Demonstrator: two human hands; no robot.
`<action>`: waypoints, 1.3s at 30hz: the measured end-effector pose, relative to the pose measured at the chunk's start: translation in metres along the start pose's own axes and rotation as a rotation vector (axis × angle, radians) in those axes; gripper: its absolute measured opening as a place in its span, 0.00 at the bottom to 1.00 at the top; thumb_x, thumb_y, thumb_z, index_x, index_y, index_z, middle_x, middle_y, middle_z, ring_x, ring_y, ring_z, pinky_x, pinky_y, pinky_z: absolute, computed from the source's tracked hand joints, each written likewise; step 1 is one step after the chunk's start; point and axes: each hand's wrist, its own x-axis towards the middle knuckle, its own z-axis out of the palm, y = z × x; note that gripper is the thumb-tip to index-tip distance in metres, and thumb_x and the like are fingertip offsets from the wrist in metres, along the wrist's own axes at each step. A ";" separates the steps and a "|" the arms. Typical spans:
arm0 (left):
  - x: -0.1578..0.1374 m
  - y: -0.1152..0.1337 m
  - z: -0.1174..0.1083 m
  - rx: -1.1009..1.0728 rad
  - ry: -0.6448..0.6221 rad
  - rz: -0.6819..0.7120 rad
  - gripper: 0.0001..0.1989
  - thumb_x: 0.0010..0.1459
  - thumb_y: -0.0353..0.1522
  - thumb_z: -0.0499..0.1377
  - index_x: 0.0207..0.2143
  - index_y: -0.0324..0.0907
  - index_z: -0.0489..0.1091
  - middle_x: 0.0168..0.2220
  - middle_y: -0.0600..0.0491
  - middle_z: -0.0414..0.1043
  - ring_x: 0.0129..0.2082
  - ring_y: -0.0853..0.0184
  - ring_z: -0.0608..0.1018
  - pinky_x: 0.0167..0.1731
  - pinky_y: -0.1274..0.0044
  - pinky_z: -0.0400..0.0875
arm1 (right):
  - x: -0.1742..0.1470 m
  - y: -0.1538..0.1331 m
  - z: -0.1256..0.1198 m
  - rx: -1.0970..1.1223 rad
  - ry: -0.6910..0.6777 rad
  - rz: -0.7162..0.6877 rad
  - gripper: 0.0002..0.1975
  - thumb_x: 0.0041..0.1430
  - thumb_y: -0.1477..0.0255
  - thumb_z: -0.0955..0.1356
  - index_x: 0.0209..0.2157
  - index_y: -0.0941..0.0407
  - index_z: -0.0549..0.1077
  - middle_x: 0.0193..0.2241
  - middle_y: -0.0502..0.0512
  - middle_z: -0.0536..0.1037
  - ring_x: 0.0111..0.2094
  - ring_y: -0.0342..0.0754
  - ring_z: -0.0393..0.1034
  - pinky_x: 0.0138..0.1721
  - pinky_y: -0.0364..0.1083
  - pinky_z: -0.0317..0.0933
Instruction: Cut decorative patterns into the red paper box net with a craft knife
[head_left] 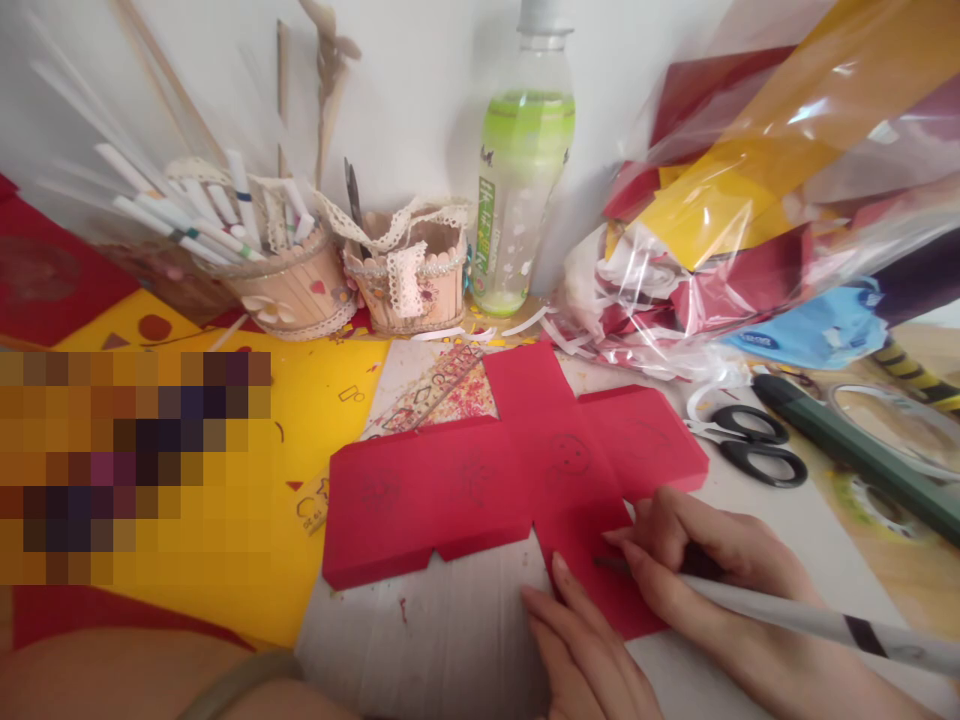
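A red paper cutout (525,450) shaped like an unfolded box lies in front of me, with slanted flaps and faint doodles, one a smiley face, on its panels. My right hand (697,570) is closed around a white marker (787,605) with a black band. Its dark tip rests on or just above the nearest red panel; contact cannot be made out. Fingers stretched out, my left hand (592,640) lies flat at the left edge of that same panel. Beneath the cutout is a grey board (390,630).
Black-handled scissors (761,465), a green box cutter (862,455) and a tape roll (900,430) lie right. Behind stand pots of markers (292,285), a bottle (525,200) and a plastic bag of paper (705,250). Yellow paper (315,400) lies left, partly pixelated.
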 end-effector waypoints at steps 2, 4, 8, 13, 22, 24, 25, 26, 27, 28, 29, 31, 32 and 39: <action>0.001 -0.001 -0.001 -0.004 0.000 0.004 0.10 0.59 0.24 0.54 0.37 0.26 0.73 0.39 0.40 0.75 0.28 0.63 0.80 0.34 0.71 0.78 | 0.000 -0.001 0.000 0.000 -0.003 -0.004 0.15 0.56 0.72 0.61 0.18 0.52 0.54 0.14 0.44 0.61 0.15 0.41 0.55 0.15 0.40 0.53; 0.002 -0.002 0.000 -0.001 0.007 0.019 0.10 0.57 0.25 0.54 0.36 0.27 0.73 0.38 0.41 0.76 0.26 0.64 0.80 0.28 0.76 0.78 | 0.001 -0.002 0.000 -0.007 -0.017 -0.009 0.15 0.56 0.72 0.61 0.18 0.52 0.54 0.14 0.44 0.62 0.16 0.41 0.56 0.16 0.40 0.54; 0.003 -0.004 0.007 0.004 0.040 0.073 0.17 0.57 0.26 0.46 0.33 0.27 0.74 0.39 0.44 0.75 0.31 0.62 0.79 0.27 0.80 0.74 | 0.003 -0.004 0.002 -0.024 0.005 -0.040 0.14 0.54 0.73 0.61 0.18 0.53 0.54 0.13 0.44 0.62 0.15 0.40 0.56 0.15 0.39 0.53; -0.001 -0.007 0.019 -0.011 0.156 0.200 0.20 0.54 0.28 0.43 0.33 0.29 0.75 0.35 0.47 0.76 0.37 0.58 0.77 0.24 0.82 0.71 | 0.003 -0.004 0.002 -0.017 0.001 -0.043 0.14 0.53 0.73 0.61 0.17 0.52 0.53 0.12 0.44 0.61 0.14 0.40 0.54 0.14 0.39 0.53; -0.003 -0.006 0.014 0.092 0.126 0.127 0.18 0.55 0.27 0.46 0.34 0.29 0.74 0.35 0.47 0.77 0.39 0.56 0.78 0.29 0.78 0.75 | 0.003 -0.005 0.001 -0.018 0.008 -0.051 0.14 0.52 0.74 0.62 0.17 0.52 0.53 0.12 0.44 0.61 0.14 0.41 0.55 0.15 0.40 0.53; -0.001 -0.005 0.008 0.084 0.083 0.074 0.14 0.55 0.26 0.50 0.34 0.29 0.74 0.35 0.46 0.77 0.36 0.58 0.79 0.30 0.76 0.76 | 0.001 -0.003 0.000 -0.009 0.013 -0.052 0.14 0.52 0.74 0.62 0.17 0.52 0.53 0.12 0.44 0.61 0.14 0.40 0.55 0.14 0.40 0.52; 0.000 -0.005 0.006 0.082 0.063 0.049 0.12 0.55 0.26 0.52 0.35 0.29 0.74 0.35 0.45 0.77 0.33 0.59 0.79 0.29 0.76 0.77 | 0.001 -0.003 0.001 -0.003 0.013 -0.049 0.14 0.53 0.74 0.62 0.17 0.52 0.53 0.12 0.44 0.62 0.14 0.41 0.55 0.15 0.40 0.52; 0.001 -0.005 0.003 0.081 0.049 0.031 0.11 0.55 0.26 0.53 0.35 0.28 0.74 0.35 0.43 0.77 0.31 0.61 0.80 0.28 0.76 0.77 | 0.000 -0.002 0.001 0.002 0.011 -0.041 0.14 0.53 0.74 0.62 0.18 0.52 0.53 0.13 0.44 0.62 0.15 0.41 0.55 0.15 0.40 0.53; 0.002 -0.005 0.001 0.080 0.039 0.019 0.10 0.56 0.25 0.54 0.35 0.27 0.73 0.35 0.42 0.77 0.28 0.62 0.80 0.27 0.77 0.77 | 0.000 -0.001 0.001 0.007 0.014 -0.033 0.14 0.54 0.73 0.62 0.18 0.52 0.53 0.13 0.44 0.62 0.15 0.41 0.55 0.15 0.40 0.54; 0.003 -0.005 -0.001 0.077 0.029 0.006 0.10 0.56 0.25 0.55 0.35 0.26 0.73 0.35 0.41 0.77 0.26 0.63 0.79 0.26 0.77 0.77 | 0.001 -0.001 0.001 0.011 0.014 -0.025 0.14 0.54 0.73 0.62 0.18 0.52 0.53 0.14 0.44 0.62 0.15 0.41 0.56 0.16 0.40 0.54; 0.003 -0.005 -0.003 0.073 0.022 -0.003 0.10 0.56 0.25 0.55 0.35 0.26 0.73 0.36 0.41 0.76 0.25 0.64 0.79 0.25 0.77 0.77 | 0.001 -0.001 0.002 0.013 0.013 -0.021 0.14 0.55 0.72 0.62 0.18 0.52 0.53 0.14 0.44 0.61 0.16 0.41 0.56 0.16 0.40 0.55; 0.004 -0.004 -0.004 0.058 0.009 -0.015 0.09 0.58 0.25 0.55 0.36 0.26 0.73 0.37 0.41 0.76 0.24 0.66 0.79 0.27 0.76 0.77 | 0.002 -0.001 0.002 0.009 0.010 -0.024 0.14 0.55 0.72 0.61 0.18 0.52 0.53 0.14 0.44 0.61 0.16 0.41 0.56 0.16 0.40 0.55; 0.004 -0.004 -0.005 0.050 0.005 -0.019 0.09 0.58 0.25 0.54 0.37 0.27 0.73 0.37 0.42 0.76 0.25 0.66 0.79 0.28 0.75 0.77 | 0.003 -0.002 0.002 0.003 0.008 -0.025 0.14 0.55 0.73 0.61 0.18 0.52 0.53 0.14 0.44 0.61 0.16 0.41 0.56 0.16 0.40 0.55; 0.001 -0.003 -0.001 0.035 0.008 0.000 0.11 0.59 0.24 0.53 0.40 0.28 0.73 0.44 0.42 0.74 0.30 0.62 0.80 0.38 0.67 0.77 | 0.002 -0.006 0.001 -0.026 -0.009 -0.038 0.14 0.54 0.73 0.61 0.17 0.53 0.54 0.12 0.44 0.62 0.15 0.41 0.57 0.16 0.40 0.54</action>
